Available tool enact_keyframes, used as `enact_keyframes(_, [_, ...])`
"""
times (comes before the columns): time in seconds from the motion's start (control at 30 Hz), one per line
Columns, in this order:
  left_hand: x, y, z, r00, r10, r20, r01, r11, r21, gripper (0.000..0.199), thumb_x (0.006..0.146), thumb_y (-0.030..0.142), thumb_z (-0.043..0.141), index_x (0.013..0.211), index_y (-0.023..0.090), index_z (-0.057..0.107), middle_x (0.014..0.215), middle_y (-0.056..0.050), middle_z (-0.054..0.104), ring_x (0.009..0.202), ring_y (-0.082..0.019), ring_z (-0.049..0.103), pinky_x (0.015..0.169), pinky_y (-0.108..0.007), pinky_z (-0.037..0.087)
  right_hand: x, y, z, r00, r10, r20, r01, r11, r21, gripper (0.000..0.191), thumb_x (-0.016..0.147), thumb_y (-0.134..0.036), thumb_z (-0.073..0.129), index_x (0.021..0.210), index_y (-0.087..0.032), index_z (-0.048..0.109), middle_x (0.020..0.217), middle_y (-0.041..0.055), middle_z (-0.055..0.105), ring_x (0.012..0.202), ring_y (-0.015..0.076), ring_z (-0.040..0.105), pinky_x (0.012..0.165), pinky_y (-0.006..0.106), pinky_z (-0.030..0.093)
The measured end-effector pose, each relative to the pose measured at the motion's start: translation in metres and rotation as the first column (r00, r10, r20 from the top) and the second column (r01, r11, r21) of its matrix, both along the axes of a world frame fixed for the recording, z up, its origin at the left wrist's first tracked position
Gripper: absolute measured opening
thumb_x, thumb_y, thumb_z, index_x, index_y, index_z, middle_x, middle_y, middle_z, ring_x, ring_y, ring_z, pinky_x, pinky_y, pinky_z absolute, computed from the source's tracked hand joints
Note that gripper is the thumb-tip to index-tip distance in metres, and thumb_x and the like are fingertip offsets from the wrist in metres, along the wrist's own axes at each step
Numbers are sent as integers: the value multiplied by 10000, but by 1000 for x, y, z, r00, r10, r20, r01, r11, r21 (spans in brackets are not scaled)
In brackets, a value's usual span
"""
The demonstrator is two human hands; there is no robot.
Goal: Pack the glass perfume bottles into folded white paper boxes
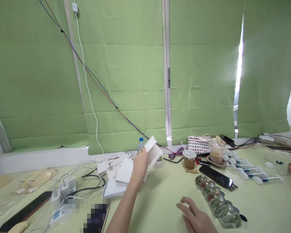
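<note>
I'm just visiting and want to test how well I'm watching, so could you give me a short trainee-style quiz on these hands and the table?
1. What does the left hand hold?
2. True or false: the right hand is gripping a phone.
3. What colour is the cap of the bottle beyond the left hand: (a) red, (b) blue, (c) white?

Key:
1. A white, paper-like piece.
2. False; no object shows in its grip.
3. (b) blue.
</note>
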State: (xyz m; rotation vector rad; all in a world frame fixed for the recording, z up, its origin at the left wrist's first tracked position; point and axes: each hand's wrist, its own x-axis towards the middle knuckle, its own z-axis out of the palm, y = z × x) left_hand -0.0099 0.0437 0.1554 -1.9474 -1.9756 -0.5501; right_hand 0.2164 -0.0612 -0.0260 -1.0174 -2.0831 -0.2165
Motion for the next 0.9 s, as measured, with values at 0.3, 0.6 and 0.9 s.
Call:
enact_keyframes(0.3, [-60, 43, -35, 970, 220, 107, -236, 957, 167, 509, 886, 78, 361, 1364, -75, 276, 1355, -329, 435, 1279, -354, 441, 995, -425, 417, -65, 125, 87, 957, -260, 130, 285, 925, -252, 393, 833, -24, 440, 1189, -165, 532, 1188, 108, 566, 1101, 201, 560, 910, 277, 469])
enact_keyframes(0.6, [-53, 36, -65, 979, 202, 38, -206, 956, 210, 530, 890, 214, 403, 1385, 30, 349, 1455, -275, 345, 1378, -399, 250, 1047, -553, 317, -110, 224, 111, 887, -302, 349, 388, 898, -209, 308, 910, -316, 574, 1183, -172, 557, 1199, 74, 588, 1006, 215, 610, 842, 429, 517])
enact_keyframes(0.9, [-1, 0, -82, 972, -223, 76, 234, 950, -205, 383, 846, 247, 442, 1194, 164, 576, 1239, -112, 590, 1245, -277, 456, 1033, -402, 344, -89, 193, 108, 844, -343, 413, 465, 851, -243, 303, 914, -310, 569, 1183, -172, 554, 1179, 71, 595, 972, 203, 621, 810, 406, 532])
